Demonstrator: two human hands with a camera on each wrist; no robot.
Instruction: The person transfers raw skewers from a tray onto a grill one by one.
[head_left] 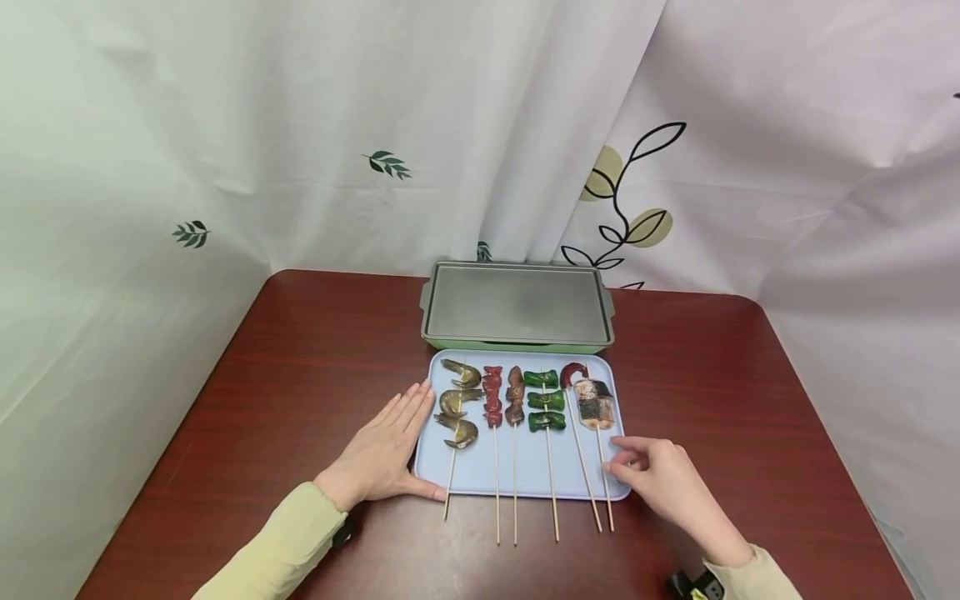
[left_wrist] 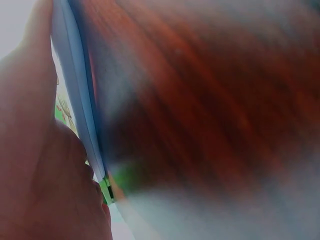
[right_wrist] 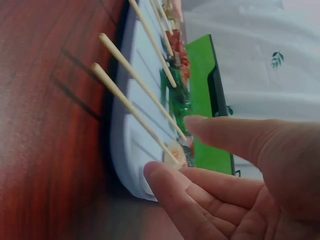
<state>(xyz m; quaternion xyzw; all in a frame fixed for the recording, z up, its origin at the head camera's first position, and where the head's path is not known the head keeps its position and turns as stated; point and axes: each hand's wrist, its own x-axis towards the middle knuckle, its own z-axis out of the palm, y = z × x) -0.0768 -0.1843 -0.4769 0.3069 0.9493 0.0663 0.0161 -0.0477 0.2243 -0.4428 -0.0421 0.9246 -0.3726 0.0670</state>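
Note:
On a pale blue tray [head_left: 471,475] lie several skewers side by side, their bare sticks jutting over the near edge. From left to right they are a shrimp skewer [head_left: 459,432], a red meat skewer [head_left: 492,400], a brown meat skewer [head_left: 514,400], a green vegetable skewer [head_left: 546,401], a red curled tentacle skewer [head_left: 568,375] and a fish skewer [head_left: 596,408]. My left hand [head_left: 386,454] rests with straight fingers along the tray's left edge, thumb at the near corner. By the right edge, my right hand [head_left: 663,477] is loosely bent beside the fish skewer's stick; thumb and fingers stand apart, holding nothing.
Right behind the tray stands a green-sided griddle [head_left: 521,304] with a flat grey top. Beneath everything is a dark red wooden table [head_left: 315,358]. White curtains [head_left: 315,125] with leaf prints hang around the table's back and sides.

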